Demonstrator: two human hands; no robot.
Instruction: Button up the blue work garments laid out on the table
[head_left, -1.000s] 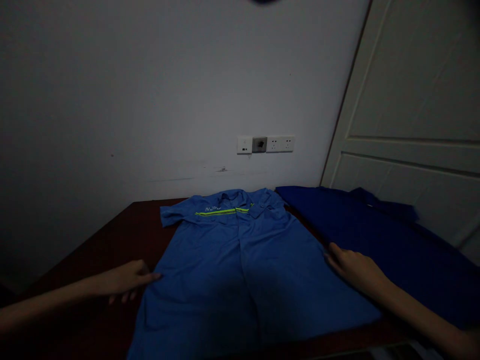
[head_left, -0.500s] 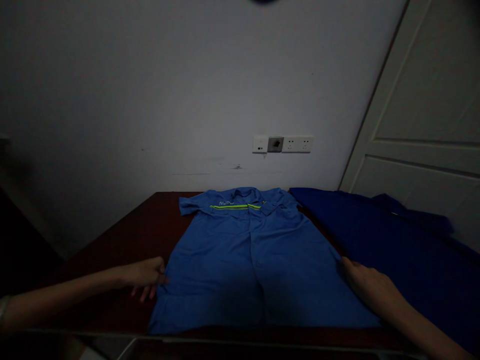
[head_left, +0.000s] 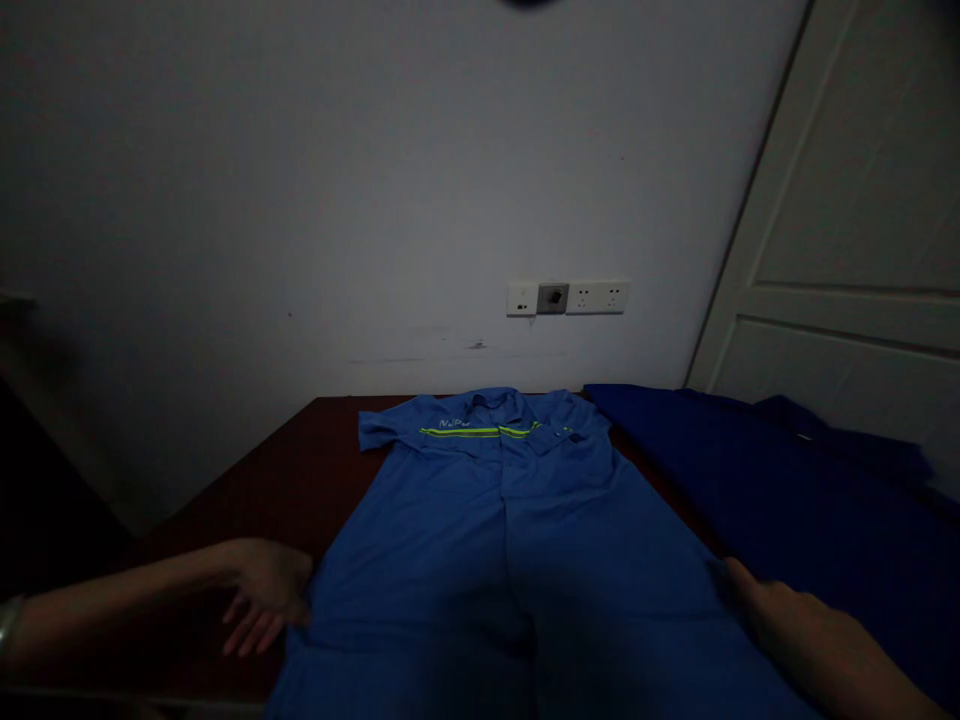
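Note:
A blue short-sleeved work shirt (head_left: 450,540) lies front side up, its collar toward the wall and a yellow-green stripe across the chest. At its left side edge, my left hand (head_left: 270,595) pinches the cloth between thumb and forefinger while the other fingers hang loose. My right hand (head_left: 791,615) is closed on the right side edge, though its fingertips are partly hidden. The lower end of the shirt runs out of view at the bottom, where a dark shadow falls on it.
Under the shirt is a dark red table (head_left: 262,470) against a pale wall (head_left: 390,200). A darker blue garment (head_left: 750,470) lies at the right. Sockets and a switch (head_left: 568,298) are on the wall, and a white panelled door (head_left: 840,220) stands at the right.
Both hands have moved toward me and apart, drawing the shirt's sides with them. The hem has passed out of view below. The camera view has shifted slightly.

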